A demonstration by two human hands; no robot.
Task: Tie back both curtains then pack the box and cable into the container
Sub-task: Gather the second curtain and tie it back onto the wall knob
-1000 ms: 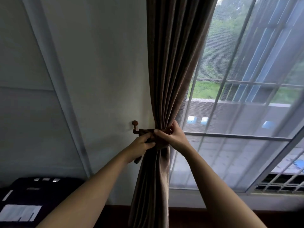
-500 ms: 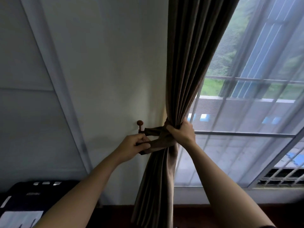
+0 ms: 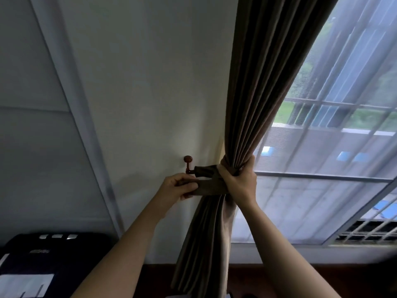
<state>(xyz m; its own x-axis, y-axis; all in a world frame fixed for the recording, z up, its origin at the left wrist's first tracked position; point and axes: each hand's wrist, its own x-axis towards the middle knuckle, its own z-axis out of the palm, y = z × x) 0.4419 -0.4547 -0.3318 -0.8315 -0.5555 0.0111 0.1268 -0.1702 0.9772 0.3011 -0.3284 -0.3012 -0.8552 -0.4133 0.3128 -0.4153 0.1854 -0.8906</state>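
A brown curtain (image 3: 255,87) hangs gathered beside the window. A brown fabric tieback (image 3: 209,183) wraps round it at waist height, one end looped on a small wooden wall hook (image 3: 188,162). My right hand (image 3: 239,181) grips the bunched curtain where the tieback crosses it. My left hand (image 3: 179,188) pinches the tieback's loose end just below the hook. The box, the cable and the container are out of view.
A white wall (image 3: 139,82) lies to the left of the curtain. The window (image 3: 335,147) with a sheer screen and bars fills the right. A dark case (image 3: 43,261) with white labels sits at the bottom left. A dark wooden ledge (image 3: 311,274) runs below the window.
My left hand has pulled the tieback's loose end leftward toward the hook. My right hand has shifted from the front of the bundle to grip its right side. The view turned left.
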